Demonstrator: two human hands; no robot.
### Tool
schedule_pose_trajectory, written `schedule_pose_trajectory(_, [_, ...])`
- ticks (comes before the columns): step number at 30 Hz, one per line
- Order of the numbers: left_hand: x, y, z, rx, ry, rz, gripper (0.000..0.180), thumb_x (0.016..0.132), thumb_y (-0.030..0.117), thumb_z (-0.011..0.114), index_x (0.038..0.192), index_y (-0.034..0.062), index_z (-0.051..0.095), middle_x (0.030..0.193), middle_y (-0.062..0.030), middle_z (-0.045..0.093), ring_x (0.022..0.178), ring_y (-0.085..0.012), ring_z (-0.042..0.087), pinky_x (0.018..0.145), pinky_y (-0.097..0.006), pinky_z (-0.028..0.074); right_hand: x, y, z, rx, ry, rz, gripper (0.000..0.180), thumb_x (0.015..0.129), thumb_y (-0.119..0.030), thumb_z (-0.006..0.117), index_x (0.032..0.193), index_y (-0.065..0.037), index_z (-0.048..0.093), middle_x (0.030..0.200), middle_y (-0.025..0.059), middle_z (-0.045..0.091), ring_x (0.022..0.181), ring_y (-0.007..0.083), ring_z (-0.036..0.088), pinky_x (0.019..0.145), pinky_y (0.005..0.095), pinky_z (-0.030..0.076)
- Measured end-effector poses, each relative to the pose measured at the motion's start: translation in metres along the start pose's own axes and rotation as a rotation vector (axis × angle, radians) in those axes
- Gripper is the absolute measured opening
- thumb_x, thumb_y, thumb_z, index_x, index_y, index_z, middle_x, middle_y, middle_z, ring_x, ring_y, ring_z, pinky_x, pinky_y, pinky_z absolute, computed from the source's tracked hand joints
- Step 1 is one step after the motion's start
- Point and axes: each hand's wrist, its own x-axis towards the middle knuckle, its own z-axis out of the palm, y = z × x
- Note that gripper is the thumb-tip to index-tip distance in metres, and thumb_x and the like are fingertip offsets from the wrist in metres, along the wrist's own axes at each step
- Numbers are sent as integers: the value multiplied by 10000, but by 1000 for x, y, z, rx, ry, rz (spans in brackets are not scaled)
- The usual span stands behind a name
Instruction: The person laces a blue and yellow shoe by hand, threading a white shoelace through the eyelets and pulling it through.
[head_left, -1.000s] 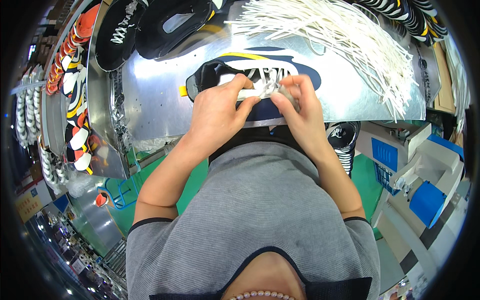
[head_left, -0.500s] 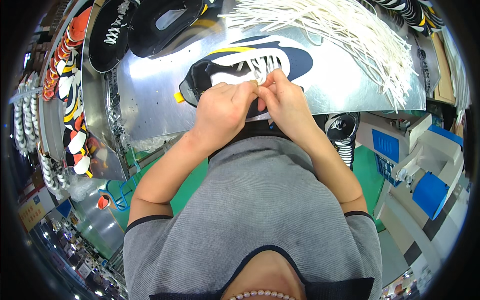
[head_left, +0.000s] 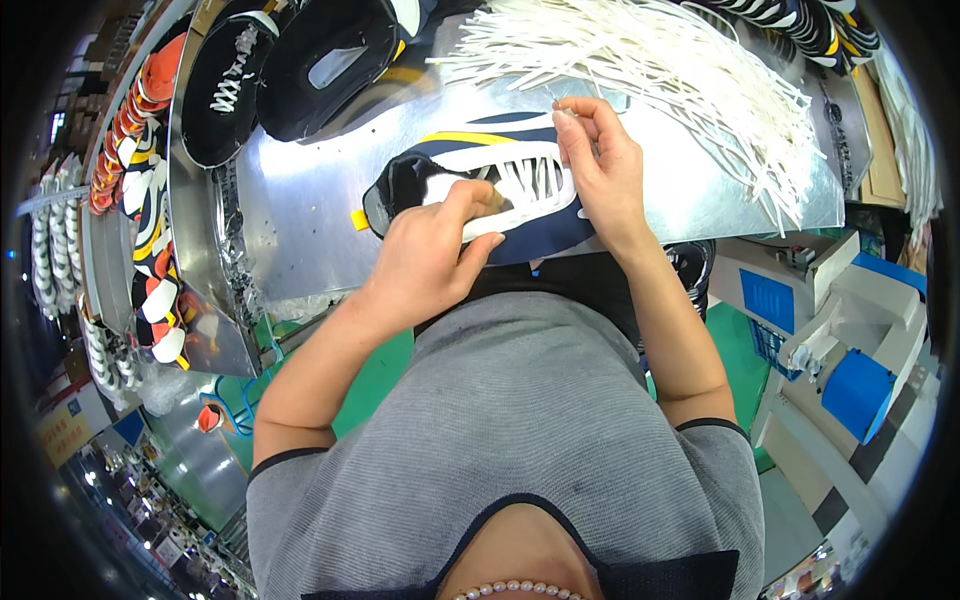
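A navy, white and yellow shoe upper (head_left: 545, 232) lies on the metal table in front of me, its black-lined opening toward the left. White lace is threaded across its eyelets. My left hand (head_left: 432, 248) grips the near edge of the opening, fingers curled inside and thumb outside. Beyond the toe end, my right hand (head_left: 603, 165) is raised with thumb and forefinger pinched together. Something thin and pale shows at those fingertips, too small to make out.
A big heap of loose white laces (head_left: 660, 70) covers the table's far right. Black shoe uppers (head_left: 325, 70) lie at the far left, one laced. Rows of orange and white shoe parts (head_left: 150, 200) stand left of the metal table (head_left: 300, 215). A beige machine (head_left: 865, 320) stands at right.
My hands were together over the laces and have parted. The right moved away and to the right; the left shifted down onto the upper's near edge.
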Motion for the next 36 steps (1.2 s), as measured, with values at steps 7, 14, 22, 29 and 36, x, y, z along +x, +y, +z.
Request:
schedule_pose_trajectory(7, [-9, 1, -16, 243, -68, 77, 501, 827, 106, 763, 1255, 28, 515, 1010, -204, 674, 853, -350, 669, 741, -411, 521, -3, 3, -5, 66, 37, 14, 197, 985, -162, 621, 1096, 1, 630, 701, 16, 628, 638, 45, 527, 578, 222, 416])
schedule_pose_trajectory(14, [-107, -14, 35, -468, 564, -500, 421, 891, -1, 687, 1265, -4, 492, 1267, -128, 521, 1035, -226, 596, 911, -354, 474, -9, 2, -5, 155, 10, 6, 183, 1007, -138, 589, 1119, 4, 616, 725, -4, 603, 660, 37, 501, 586, 206, 392])
schedule_pose_trajectory(22, [-84, -16, -26, -1856, 468, -329, 639, 830, 195, 802, 1365, 16, 501, 1290, -137, 609, 1204, -258, 599, 1027, -390, 503, -17, -29, 56, 446, -257, 251, 188, 983, -136, 628, 1125, -17, 597, 744, -24, 565, 638, 41, 459, 579, 195, 353])
schedule_pose_trajectory(29, [-7, -41, -200, 39, 596, -362, 263, 903, 192, 686, 1031, -35, 654, 919, -149, 683, 835, -246, 671, 786, -336, 520, 8, -27, 13, -631, 26, -187, 230, 834, -47, 705, 1061, -85, 723, 646, 85, 592, 536, 143, 545, 564, 271, 455])
schedule_pose_trajectory(36, [116, -294, -199, 560, 528, -499, 672, 822, 446, 753, 1179, -92, 567, 1204, -284, 602, 1089, -437, 617, 913, -469, 517, 61, -1, 10, -1075, -17, -464, 426, 811, -133, 725, 1232, -182, 691, 693, 138, 660, 596, 315, 635, 584, 408, 498])
